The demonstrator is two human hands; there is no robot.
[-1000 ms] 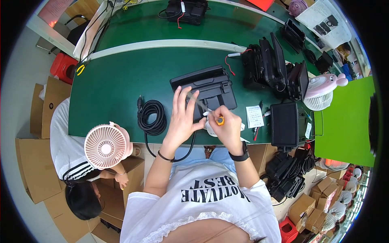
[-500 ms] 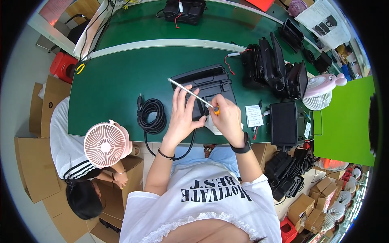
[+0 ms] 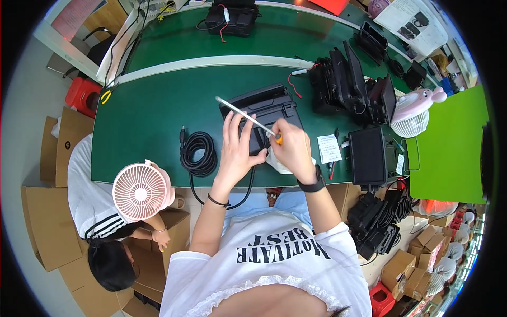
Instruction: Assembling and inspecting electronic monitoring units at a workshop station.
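Note:
A black plastic case (image 3: 273, 112) lies on the green bench in front of me. My right hand (image 3: 293, 150) is closed round the orange-yellow handle of a screwdriver (image 3: 240, 112). Its long metal shaft slants up and left across the case, above my left fingers. My left hand (image 3: 236, 156) rests on the near left part of the case with fingers spread, the thumb toward its near edge. Something white and crumpled (image 3: 279, 165) lies partly under my right hand. From the coiled black cable (image 3: 198, 154) at the left, a loop hangs over the bench edge and passes behind my left wrist.
Several black cases (image 3: 338, 84) stand at the right, beside a pink-and-white fan (image 3: 412, 119). A paper slip (image 3: 329, 148) lies near a dark boxy unit (image 3: 368, 156). Another pink fan (image 3: 140, 191) is at the near left, where a person (image 3: 87, 185) bends over cardboard boxes (image 3: 53, 222).
The whole view has shifted slightly. My hands keep nearly the same pose on the case, and the screwdriver is still in my right hand.

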